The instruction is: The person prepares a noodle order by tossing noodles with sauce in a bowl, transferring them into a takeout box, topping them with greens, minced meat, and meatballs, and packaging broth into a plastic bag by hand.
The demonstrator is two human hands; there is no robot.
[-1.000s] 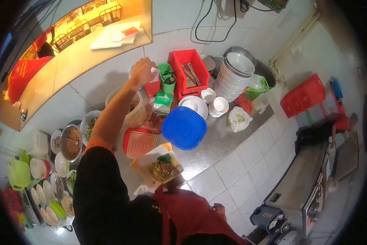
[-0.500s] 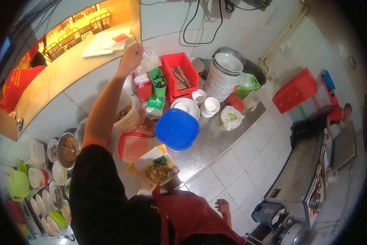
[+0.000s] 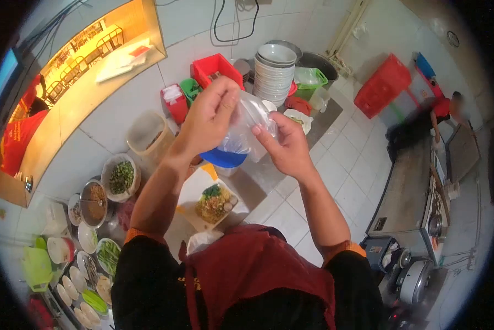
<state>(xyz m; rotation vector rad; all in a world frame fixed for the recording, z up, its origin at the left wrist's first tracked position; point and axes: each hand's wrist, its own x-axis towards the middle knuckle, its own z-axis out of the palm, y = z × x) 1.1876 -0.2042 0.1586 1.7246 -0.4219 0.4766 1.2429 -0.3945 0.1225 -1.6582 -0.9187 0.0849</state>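
My left hand [image 3: 213, 113] is closed on one side of a clear plastic bag [image 3: 248, 125], held up over the counter. The fingers of my right hand [image 3: 288, 144] pinch the bag's other side. Behind the bag, a container with a blue lid [image 3: 225, 158] is partly hidden. Closer to my body, an opened paper food box [image 3: 189, 206] holds noodles [image 3: 211, 210] with chopped greens and round, pale balls on top.
A tall stack of white bowls [image 3: 273, 74], a red bin [image 3: 214, 67] and a red holder [image 3: 174, 103] stand at the back. Bowls of ingredients, including chopped greens [image 3: 121, 177], line the left. At the far right a person [image 3: 442, 110] stands by the cooking station.
My left hand has drawn back from the wall with the plastic bag. My right hand has risen from low beside my body to grip the bag too. The view has shifted.
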